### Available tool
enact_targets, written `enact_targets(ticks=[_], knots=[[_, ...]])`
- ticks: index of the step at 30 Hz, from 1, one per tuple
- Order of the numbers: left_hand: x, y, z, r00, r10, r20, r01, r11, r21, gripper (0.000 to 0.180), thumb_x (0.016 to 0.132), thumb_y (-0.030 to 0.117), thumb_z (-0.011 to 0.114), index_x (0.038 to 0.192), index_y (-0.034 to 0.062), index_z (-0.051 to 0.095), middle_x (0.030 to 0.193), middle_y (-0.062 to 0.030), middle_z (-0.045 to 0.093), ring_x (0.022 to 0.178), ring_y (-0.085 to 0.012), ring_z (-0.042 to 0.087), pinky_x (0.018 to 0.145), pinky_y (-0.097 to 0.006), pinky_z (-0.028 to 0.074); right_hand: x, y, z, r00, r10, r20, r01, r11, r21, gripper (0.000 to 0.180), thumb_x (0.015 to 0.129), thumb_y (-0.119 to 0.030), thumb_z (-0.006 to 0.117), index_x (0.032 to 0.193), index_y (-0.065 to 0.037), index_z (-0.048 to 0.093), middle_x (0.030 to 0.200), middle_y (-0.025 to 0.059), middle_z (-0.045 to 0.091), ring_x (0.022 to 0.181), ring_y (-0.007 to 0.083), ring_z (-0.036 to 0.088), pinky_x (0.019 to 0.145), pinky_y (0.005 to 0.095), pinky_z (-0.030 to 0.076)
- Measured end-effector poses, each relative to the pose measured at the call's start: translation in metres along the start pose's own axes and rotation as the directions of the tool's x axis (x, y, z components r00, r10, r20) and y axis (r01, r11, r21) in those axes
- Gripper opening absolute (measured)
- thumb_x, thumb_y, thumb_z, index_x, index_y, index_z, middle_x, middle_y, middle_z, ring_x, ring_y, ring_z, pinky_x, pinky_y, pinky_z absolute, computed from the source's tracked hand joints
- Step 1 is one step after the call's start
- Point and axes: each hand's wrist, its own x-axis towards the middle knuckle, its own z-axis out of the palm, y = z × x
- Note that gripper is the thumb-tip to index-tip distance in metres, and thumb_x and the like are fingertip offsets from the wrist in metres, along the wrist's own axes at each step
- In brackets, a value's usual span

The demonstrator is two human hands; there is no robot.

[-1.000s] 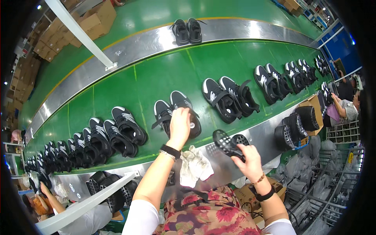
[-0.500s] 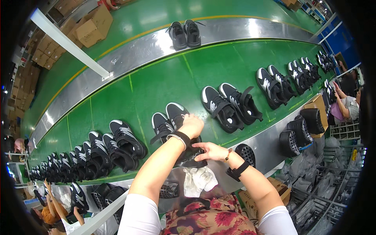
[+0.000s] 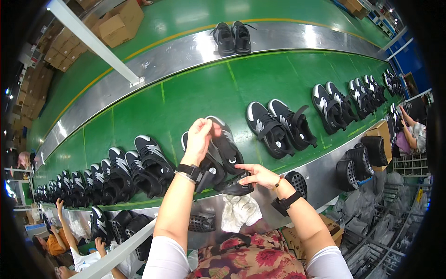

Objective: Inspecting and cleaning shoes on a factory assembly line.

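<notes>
In front of me a pair of black sports shoes with silver toes points away. My left hand (image 3: 200,139) is over the front of this pair, with its fingers curled together; whether a strap is in them is hidden. The right shoe (image 3: 228,148) shows its opening and a pale round mark inside. The left shoe (image 3: 211,169) is partly covered by my left hand and wrist. At the heel end, my right hand (image 3: 260,176) has thumb and fingers on a glossy black moulded piece (image 3: 233,187). A crumpled whitish glove (image 3: 239,213) lies just below it.
Rows of similar shoes (image 3: 274,125) stand on the green belt (image 3: 200,83) to both sides. Black perforated moulded forms (image 3: 296,184) lie along the metal ledge (image 3: 320,190). Another pair (image 3: 233,38) sits on the far metal rail. Co-workers' arms (image 3: 67,232) show at lower left.
My left hand has moved left and a little up, uncovering the right shoe's opening. My right hand has shifted slightly right with the black piece. The whole view has turned a little.
</notes>
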Motion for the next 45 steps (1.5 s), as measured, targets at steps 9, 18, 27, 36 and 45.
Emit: enact_targets(ticks=[9, 18, 27, 36, 45], knots=[[-0.063, -0.006, 0.025, 0.931, 0.009, 0.365, -0.328, -0.418, 0.847, 0.036, 0.064, 0.032, 0.076, 0.085, 0.0065, 0.064, 0.094, -0.0120, 0.053, 0.095, -0.0280, 0.050, 0.081, -0.042, 0.037, -0.064, -0.043, -0.015, 0.988, -0.146, 0.043, 0.151, 0.906, -0.395, 0.052, 0.081, -0.018, 0.072, 0.124, 0.000, 0.048, 0.092, 0.0024, 0.060, 0.071, 0.0071, 0.052, 0.061, 0.0228, 0.045], [-0.047, -0.029, 0.004, 0.906, 0.282, 0.317, -0.259, -0.223, 0.940, 0.017, 0.076, 0.017, 0.063, 0.088, 0.0063, 0.065, 0.083, -0.0058, 0.060, 0.085, -0.0237, 0.055, 0.079, -0.038, 0.039, -0.060, -0.097, 0.000, 0.908, -0.401, -0.117, 0.137, 0.551, -0.823, 0.036, 0.080, -0.026, 0.068, 0.098, 0.001, 0.051, 0.072, 0.0170, 0.062, 0.065, 0.0293, 0.063, 0.059, 0.0369, 0.048], [-0.046, -0.024, 0.008, 0.904, 0.291, 0.312, -0.286, -0.128, 0.950, 0.008, 0.074, 0.012, 0.062, 0.078, 0.0063, 0.061, 0.076, -0.0082, 0.058, 0.083, -0.0256, 0.056, 0.082, -0.040, 0.039, 0.030, -0.058, 0.024, 0.717, -0.697, 0.011, 0.044, 0.029, -0.999, 0.027, 0.077, -0.015, 0.065, 0.092, 0.000, 0.049, 0.075, 0.0163, 0.062, 0.073, 0.0318, 0.063, 0.062, 0.0407, 0.051], [-0.049, -0.015, 0.022, 0.876, 0.375, 0.303, -0.222, -0.244, 0.944, 0.023, 0.073, 0.012, 0.062, 0.094, 0.0049, 0.062, 0.076, -0.0077, 0.057, 0.081, -0.0247, 0.055, 0.084, -0.041, 0.039, 0.067, -0.052, 0.000, 0.759, -0.628, -0.170, 0.092, 0.362, -0.927, 0.055, 0.068, -0.023, 0.078, 0.106, 0.001, 0.047, 0.093, 0.0219, 0.060, 0.092, 0.0386, 0.059, 0.079, 0.0446, 0.049], [-0.043, -0.028, 0.015, 0.863, 0.304, 0.403, -0.303, -0.328, 0.895, 0.024, 0.070, 0.010, 0.064, 0.094, 0.0057, 0.062, 0.078, -0.0065, 0.054, 0.084, -0.0224, 0.054, 0.093, -0.043, 0.037, 0.110, -0.069, -0.034, 0.881, -0.467, 0.081, 0.105, 0.026, -0.994, 0.055, 0.064, -0.037, 0.077, 0.097, -0.001, 0.052, 0.096, 0.0201, 0.061, 0.094, 0.0364, 0.060, 0.081, 0.0426, 0.050]])
